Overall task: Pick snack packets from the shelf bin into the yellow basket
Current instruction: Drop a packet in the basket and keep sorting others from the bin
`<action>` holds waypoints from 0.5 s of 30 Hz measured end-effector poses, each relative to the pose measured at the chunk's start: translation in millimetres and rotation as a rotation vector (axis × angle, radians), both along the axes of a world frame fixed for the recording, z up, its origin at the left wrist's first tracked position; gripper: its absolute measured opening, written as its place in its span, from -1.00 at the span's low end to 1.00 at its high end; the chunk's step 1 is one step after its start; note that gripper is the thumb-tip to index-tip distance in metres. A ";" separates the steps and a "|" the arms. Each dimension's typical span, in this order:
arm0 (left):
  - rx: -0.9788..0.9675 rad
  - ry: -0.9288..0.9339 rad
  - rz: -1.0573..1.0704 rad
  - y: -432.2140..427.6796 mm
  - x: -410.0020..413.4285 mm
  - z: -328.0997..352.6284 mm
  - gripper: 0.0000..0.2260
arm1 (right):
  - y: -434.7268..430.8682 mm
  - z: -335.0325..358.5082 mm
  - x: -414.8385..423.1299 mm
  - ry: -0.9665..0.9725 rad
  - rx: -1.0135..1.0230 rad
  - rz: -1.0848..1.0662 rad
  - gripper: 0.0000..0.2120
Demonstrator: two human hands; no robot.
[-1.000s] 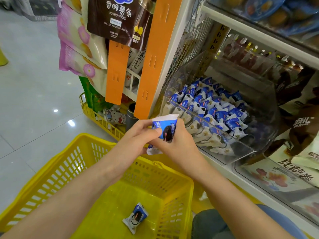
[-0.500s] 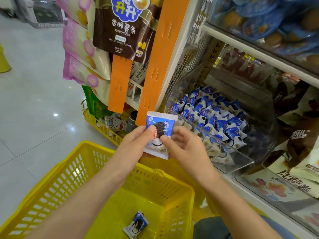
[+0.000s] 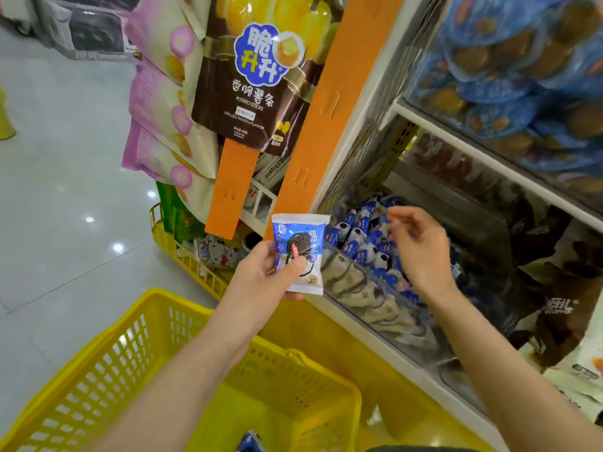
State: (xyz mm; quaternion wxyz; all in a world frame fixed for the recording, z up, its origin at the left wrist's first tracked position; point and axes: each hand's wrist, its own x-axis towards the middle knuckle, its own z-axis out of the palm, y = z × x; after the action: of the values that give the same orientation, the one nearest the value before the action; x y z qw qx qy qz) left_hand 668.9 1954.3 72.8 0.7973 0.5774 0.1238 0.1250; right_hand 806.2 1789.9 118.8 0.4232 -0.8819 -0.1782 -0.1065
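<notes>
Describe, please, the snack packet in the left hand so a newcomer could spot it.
Find the tall orange shelf post; at its foot, above the yellow plastic basket, the left hand pinches a blue-and-white foil snack packet. Unlike its twins heaped in the clear shelf bin, it alone is held upright in the air, cookie picture facing the camera.

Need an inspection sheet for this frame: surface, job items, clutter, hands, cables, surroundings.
Surface: glossy tiled floor.
Job's things: yellow basket below the hands, one basket packet inside; clear shelf bin full of blue cookie packets; held packet above the basket's far rim.
Clutter: potato sticks bag hanging by the orange display strip.
Grippers: left hand pinches the held packet; right hand empty, fingers loose, over the bin.
Cables: nothing seen.
Surroundings: blue-wrapped cakes on the upper shelf.
</notes>
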 end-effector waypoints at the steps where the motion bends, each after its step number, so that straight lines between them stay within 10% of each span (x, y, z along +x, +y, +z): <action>1: 0.005 0.000 0.028 0.8 1.9 -0.3 -0.83 | 0.2 -0.4 16.1 0.014 -0.032 -0.036 -0.79; 9: -0.012 0.022 0.090 6.6 14.3 -3.2 -0.85 | 0.5 -15.6 95.6 0.238 -0.626 -0.156 -0.62; 15: -0.012 0.034 0.080 6.6 18.5 -4.3 -0.81 | 10.7 -19.4 111.4 0.342 -0.715 -0.219 -0.55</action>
State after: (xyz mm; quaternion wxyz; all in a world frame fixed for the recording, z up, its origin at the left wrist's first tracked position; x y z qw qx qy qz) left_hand 687.3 1960.9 68.5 0.7929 0.5692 0.1611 0.1464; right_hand 917.6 1800.6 99.3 0.0999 -0.9922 -0.0360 0.0659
